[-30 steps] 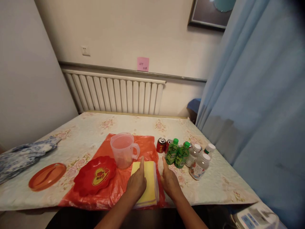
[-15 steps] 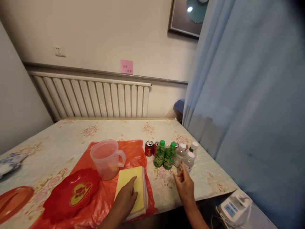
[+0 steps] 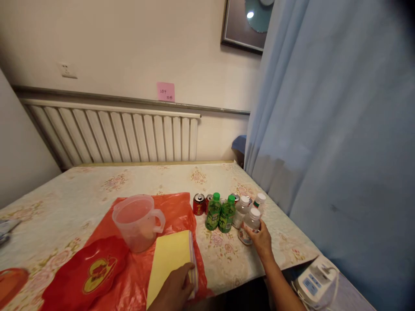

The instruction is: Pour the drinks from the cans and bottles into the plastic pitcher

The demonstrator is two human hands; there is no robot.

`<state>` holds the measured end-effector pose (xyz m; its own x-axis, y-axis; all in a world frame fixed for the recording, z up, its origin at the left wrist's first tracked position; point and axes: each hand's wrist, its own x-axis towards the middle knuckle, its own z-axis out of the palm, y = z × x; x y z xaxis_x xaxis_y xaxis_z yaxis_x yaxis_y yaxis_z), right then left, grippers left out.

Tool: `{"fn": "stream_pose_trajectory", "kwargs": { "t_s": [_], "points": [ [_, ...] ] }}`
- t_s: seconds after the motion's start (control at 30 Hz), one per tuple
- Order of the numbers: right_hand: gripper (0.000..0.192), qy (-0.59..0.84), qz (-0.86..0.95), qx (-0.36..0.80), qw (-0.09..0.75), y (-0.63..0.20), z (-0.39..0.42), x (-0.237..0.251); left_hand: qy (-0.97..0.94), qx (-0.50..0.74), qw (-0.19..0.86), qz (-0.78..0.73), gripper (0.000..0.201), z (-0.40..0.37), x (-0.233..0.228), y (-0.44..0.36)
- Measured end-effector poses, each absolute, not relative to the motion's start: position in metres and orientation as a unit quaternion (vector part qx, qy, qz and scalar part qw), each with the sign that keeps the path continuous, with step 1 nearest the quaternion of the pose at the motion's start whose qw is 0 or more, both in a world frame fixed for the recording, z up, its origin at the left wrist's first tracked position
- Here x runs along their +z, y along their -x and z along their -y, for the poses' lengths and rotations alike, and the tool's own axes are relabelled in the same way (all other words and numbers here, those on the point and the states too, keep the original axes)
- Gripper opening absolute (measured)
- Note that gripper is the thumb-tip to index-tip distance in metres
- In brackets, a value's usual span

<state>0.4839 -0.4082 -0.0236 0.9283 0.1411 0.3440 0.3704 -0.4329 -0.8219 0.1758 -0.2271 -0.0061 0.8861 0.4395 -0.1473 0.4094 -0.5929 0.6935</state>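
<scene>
My right hand (image 3: 262, 238) is wrapped round a clear bottle (image 3: 250, 228) with a white cap and a printed label, which stands upright on the table. Behind it are two more white-capped bottles (image 3: 241, 211). Two green bottles (image 3: 213, 212) with green caps stand to their left, several cans (image 3: 199, 204) partly behind them. My left hand (image 3: 177, 283) rests over the right edge of a folded yellow cloth (image 3: 168, 252), index finger and thumb apart, the other fingers mostly hidden. A translucent jug (image 3: 134, 226) with a handle stands behind the cloth.
A red sheet of plastic (image 3: 177, 209) lies under the jug, the cloth and a red scalloped tray (image 3: 69, 268). An orange-red lid-like disc (image 3: 13, 283) is at the far left. A white power strip (image 3: 314, 283) sits below the table's right edge, beside a blue curtain (image 3: 298, 129).
My right hand has moved forward and closed round the front white-capped bottle. My left hand has drawn back toward the cloth's near right edge. The view has shifted slightly to the right.
</scene>
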Motion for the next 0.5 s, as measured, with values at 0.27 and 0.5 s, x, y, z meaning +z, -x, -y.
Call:
{"fn": "stream_pose_trajectory", "kwargs": {
  "t_s": [0.27,0.5],
  "points": [
    [0.071,0.807,0.205,-0.032,0.553,-0.402,0.397,0.013,-0.849,0.068,0.471,-0.23,0.062,0.243,0.009,-0.185],
    [0.056,0.699,0.328,0.19,0.606,-0.308,0.37,0.057,-0.774,0.152,0.593,-0.158,0.099,0.251,0.038,-0.184]
  ]
}}
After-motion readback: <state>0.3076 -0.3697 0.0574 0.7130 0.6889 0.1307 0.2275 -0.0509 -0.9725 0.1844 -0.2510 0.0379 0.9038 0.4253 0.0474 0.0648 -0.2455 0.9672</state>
